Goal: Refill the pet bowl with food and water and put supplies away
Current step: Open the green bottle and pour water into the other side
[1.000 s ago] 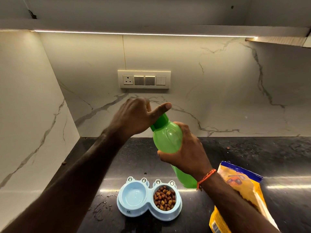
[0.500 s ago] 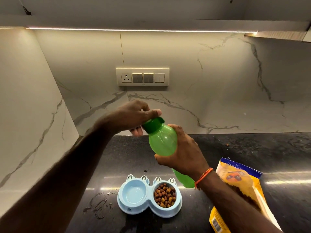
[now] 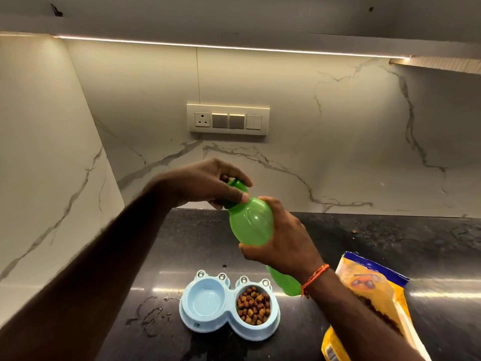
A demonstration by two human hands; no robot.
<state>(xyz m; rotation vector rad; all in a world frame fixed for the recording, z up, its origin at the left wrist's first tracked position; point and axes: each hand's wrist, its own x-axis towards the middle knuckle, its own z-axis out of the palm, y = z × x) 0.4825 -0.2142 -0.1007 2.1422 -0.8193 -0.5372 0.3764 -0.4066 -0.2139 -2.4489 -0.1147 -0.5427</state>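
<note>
Green bottle held over the counter, its cap gripped for turning.

Toward the left, thin water streaks [image 3: 151, 313] are seen on the black stone counter [image 3: 390, 246], and beside them the pale blue plastic double pet bowl [image 3: 229, 332] is set near the front edge, its left well holding little or no water, its right well filled with brown kibble [image 3: 253, 304]. Above it, the left hand [image 3: 205, 183] is closed around the dark green screw cap [image 3: 235, 185] of the translucent green plastic bottle [image 3: 251, 225]. The bottle's long axis is tilted, cap up and to the left, base down and to the right. Its body is gripped by the right hand [image 3: 283, 241], directly over the kibble well. An open yellow and blue food bag [image 3: 372, 290] is leaned at the right.
</note>
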